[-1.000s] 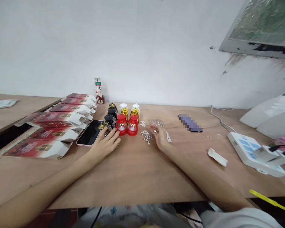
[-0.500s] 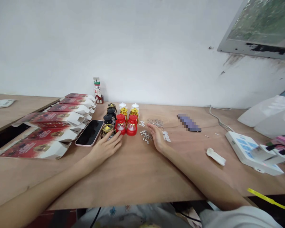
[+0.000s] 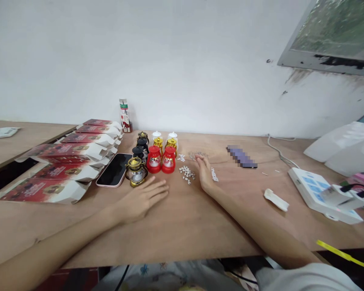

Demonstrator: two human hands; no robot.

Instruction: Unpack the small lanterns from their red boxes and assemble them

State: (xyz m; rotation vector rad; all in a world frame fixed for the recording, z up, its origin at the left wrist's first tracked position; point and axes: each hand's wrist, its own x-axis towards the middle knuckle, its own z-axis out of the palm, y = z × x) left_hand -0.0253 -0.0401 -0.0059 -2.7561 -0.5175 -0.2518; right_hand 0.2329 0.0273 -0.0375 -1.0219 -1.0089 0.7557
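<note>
My left hand (image 3: 144,198) lies palm down over the table with its fingers spread and nothing in them. Just beyond its fingertips stands a bronze-gold mini lantern (image 3: 136,173), nearest of a group. Behind it are black lanterns (image 3: 138,153), two red lanterns (image 3: 154,159), gold lanterns (image 3: 172,143) and white lanterns (image 3: 157,134), all upright. My right hand (image 3: 204,173) rests on its edge, fingers extended and holding nothing. To its left lie small round button-like pieces (image 3: 187,173). Thin metal bits (image 3: 197,155) lie past its fingertips, and white pieces (image 3: 214,174) are partly hidden behind it.
Red and white printed boxes (image 3: 63,171) line the left side, with a phone (image 3: 114,169) beside them. A small bottle (image 3: 126,121) stands by the wall. At right are a pixelated dark phone (image 3: 242,156), a white scrap (image 3: 276,200) and a power strip (image 3: 321,196) with cables.
My left hand has drawn back from the front lanterns towards me and slightly right, uncovering the bronze-gold lantern. My right hand has shifted slightly to the right.
</note>
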